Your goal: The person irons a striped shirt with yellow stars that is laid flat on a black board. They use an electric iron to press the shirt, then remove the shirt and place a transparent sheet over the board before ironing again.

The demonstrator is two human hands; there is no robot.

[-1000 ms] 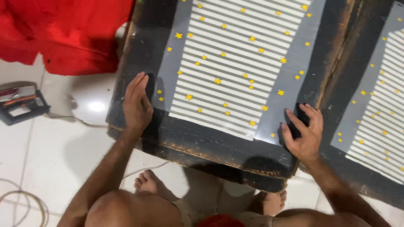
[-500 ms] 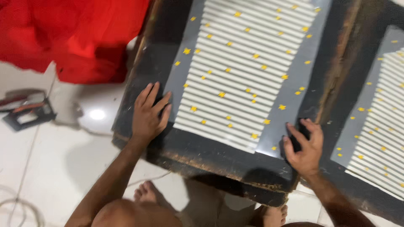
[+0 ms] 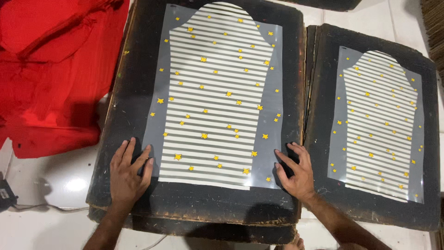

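The left hand (image 3: 127, 173) lay flat, fingers spread, gripping nothing, on the near left corner of the clear plastic sheet printed with white stripes and yellow stars (image 3: 215, 97). The right hand (image 3: 296, 171) pressed its near right corner likewise, apparently flat. The sheet rested on a worn black rectangular board (image 3: 138, 69). Beyond lay a second matching sheet (image 3: 379, 125) and red cloth (image 3: 51, 69).

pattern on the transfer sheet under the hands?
White horizontal stripes with scattered yellow stars on the clear plastic transfer sheet, lying on the black board. Head view shows it.
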